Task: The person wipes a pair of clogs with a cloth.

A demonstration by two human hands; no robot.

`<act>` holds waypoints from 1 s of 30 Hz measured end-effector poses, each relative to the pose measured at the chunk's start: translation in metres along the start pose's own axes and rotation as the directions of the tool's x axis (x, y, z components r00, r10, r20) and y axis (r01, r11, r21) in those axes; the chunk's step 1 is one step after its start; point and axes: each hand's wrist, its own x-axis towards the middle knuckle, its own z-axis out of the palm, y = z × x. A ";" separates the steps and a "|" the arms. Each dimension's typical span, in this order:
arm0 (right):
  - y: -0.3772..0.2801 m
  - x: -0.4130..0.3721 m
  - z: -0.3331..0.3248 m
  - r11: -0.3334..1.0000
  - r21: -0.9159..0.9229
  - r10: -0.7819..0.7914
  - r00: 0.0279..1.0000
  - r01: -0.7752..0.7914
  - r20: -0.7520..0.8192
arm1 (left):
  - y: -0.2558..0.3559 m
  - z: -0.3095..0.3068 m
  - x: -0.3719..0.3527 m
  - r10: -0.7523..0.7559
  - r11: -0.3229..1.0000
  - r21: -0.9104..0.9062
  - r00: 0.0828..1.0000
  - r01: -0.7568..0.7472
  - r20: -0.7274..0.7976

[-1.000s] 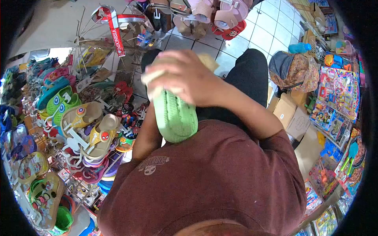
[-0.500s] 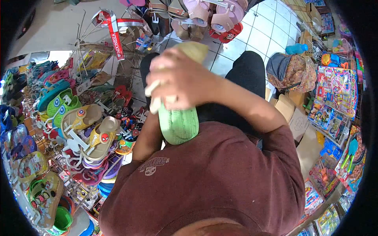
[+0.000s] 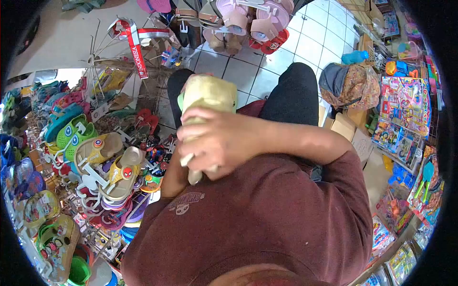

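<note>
My right hand (image 3: 217,140) is closed round a pale yellow cloth (image 3: 210,93), its fingers curled toward the left. The bunched cloth spreads above the knuckles, over my lap. Behind it, a thin strip of a light green sandal (image 3: 180,101) shows at the left edge; most of the sandal is covered by cloth and hand. My left forearm (image 3: 174,178) rises from the lower left to the sandal. My left hand is almost wholly hidden behind the cloth, and it appears to support the sandal from there.
Racks of colourful children's sandals (image 3: 98,152) stand close on my left. More sandals (image 3: 234,19) hang ahead, beside a red and white ribbon (image 3: 136,47). To the right are a patterned backpack (image 3: 353,88), an open cardboard box (image 3: 350,133) and packaged toys (image 3: 405,105). White tiles (image 3: 310,40) cover the floor.
The right hand has moved down toward my chest. The cloth now spreads above the hand and covers the sandal, whose textured green surface showed below the hand before.
</note>
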 end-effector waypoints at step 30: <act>0.066 -0.017 -0.017 0.641 0.113 0.767 0.630 -0.759 -0.122 | 0.000 0.000 0.009 0.010 0.998 0.057 1.000 -0.010 0.011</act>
